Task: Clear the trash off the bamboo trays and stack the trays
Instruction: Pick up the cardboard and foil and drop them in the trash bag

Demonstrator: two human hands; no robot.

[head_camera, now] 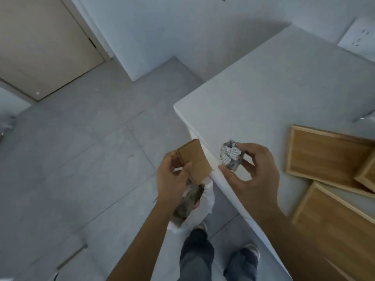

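Observation:
My left hand (174, 175) grips a folded piece of brown cardboard (194, 161) out past the table's left edge, over the floor. My right hand (253, 169) pinches a crumpled ball of printed paper (230, 156) just above the white table's (253, 94) edge. Directly below my left hand stands a white-lined trash bin (205, 205) with dark crumpled waste inside. Three bamboo trays lie on the table at the right: one flat tray (320, 153), a second (334, 226) nearer me, and a third (368, 171) overlapping at the frame's right edge.
Grey tiled floor spreads to the left, with a beige door (44, 43) at the far left. A wall socket (359, 37) sits at the top right. My legs and shoes (249, 250) stand beside the table's edge.

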